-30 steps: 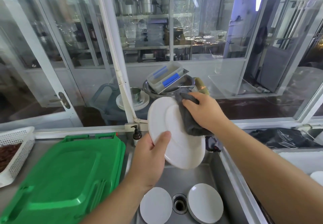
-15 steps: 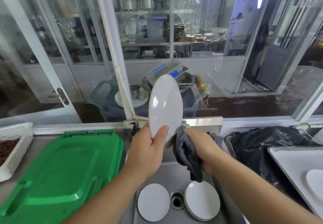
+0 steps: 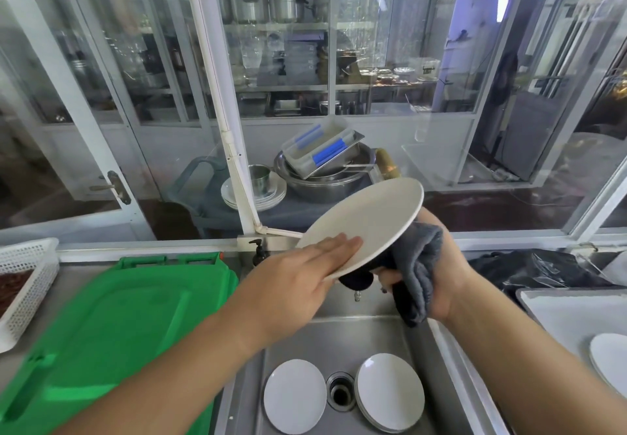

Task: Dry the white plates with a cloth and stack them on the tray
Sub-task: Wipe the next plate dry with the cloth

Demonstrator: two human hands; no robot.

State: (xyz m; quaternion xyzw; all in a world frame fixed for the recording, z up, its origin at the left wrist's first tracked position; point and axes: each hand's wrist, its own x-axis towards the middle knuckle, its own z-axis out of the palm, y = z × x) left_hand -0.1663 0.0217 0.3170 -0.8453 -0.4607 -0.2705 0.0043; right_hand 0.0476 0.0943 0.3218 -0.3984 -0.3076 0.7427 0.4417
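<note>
Flat and straight, the fingers of the left hand [image 3: 298,275] lie on the upper face of a white plate [image 3: 369,221], pressing its near-left rim without curling round it. Under the plate, the right hand [image 3: 437,275] is bunched round a dark grey cloth [image 3: 415,272], its fingers closed on the folds, and the cloth is held against the plate's underside. This plate is round, plain and glossy, with a shallow rim, and it is tilted, its far-right edge raised and its near-left edge low, in the air above the back of the steel sink [image 3: 339,336]. Down in the basin, a single white plate [image 3: 294,395] lies flat to the left of the drain [image 3: 340,392], and a small stack of plates [image 3: 390,392] lies to the right of it, both close beside the drain. At the right edge, a pale tray [image 3: 556,312] rests on the counter with one white plate [image 3: 610,360] lying on it, partly cut off by the frame. Left of the sink lies a green plastic lid [image 3: 112,326], and beyond it a white perforated basket [image 3: 23,285]. A small pump bottle [image 3: 259,253] stands at the back of the sink, just left of the held plate. Behind the window, metal bowls and more dishes are piled.
</note>
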